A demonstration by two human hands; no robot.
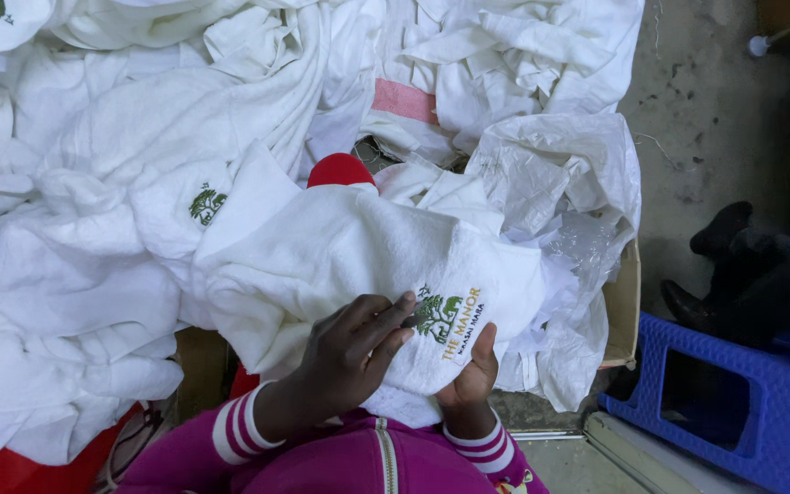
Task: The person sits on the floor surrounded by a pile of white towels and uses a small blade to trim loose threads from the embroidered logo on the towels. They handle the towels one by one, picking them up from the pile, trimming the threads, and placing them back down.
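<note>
Left hand [354, 352], fingers pressed together, lies flat on the white towel [340, 252] by its green-and-gold embroidered emblem [450, 320]; right hand [473, 373] pinches the towel's lower edge from beneath. Risk: loose cloth could slide off twd the white heap [75, 229] left. Right: clear plastic bag [569, 183], cardboard box [625, 306], blue stool [742, 402] crowd in.
</note>
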